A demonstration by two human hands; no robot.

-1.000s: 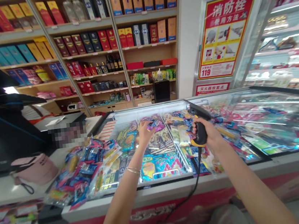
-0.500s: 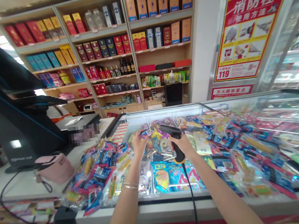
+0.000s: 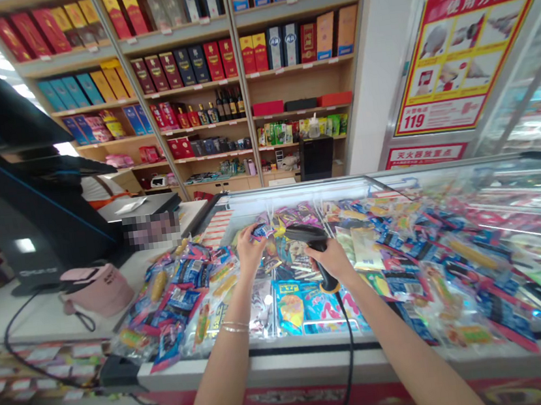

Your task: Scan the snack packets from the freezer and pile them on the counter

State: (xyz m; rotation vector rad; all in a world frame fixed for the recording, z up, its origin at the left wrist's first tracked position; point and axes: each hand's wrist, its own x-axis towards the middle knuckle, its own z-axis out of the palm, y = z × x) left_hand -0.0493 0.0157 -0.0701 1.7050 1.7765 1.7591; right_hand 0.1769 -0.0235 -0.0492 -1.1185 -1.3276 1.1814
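Observation:
My right hand (image 3: 331, 259) is wrapped round the grip of a black barcode scanner (image 3: 306, 232), whose head points left; its cable (image 3: 350, 337) hangs down over the front of the freezer. Just left of the scanner, my left hand (image 3: 250, 247) pinches a small blue and purple snack packet (image 3: 262, 231) near the scanner's front. Both hands are above the glass top of a chest freezer (image 3: 206, 366). Wrapped snacks in blue and pink packets (image 3: 184, 302) lie heaped on the left, with another heap of snack packets (image 3: 449, 272) on the right.
A black checkout terminal (image 3: 39, 211) stands on the white counter at left, beside a pink pouch (image 3: 96, 291). Under the glass lie blue ice-cream bags (image 3: 291, 311). Behind the freezer rise shelves (image 3: 201, 122) of boxes and bottles. A red fire-hydrant sign (image 3: 467, 40) hangs on the right.
The view has tilted down slightly. The packet in my left hand now shows more plainly, turned towards the scanner. My right hand keeps its hold on the scanner, its head still pointing left.

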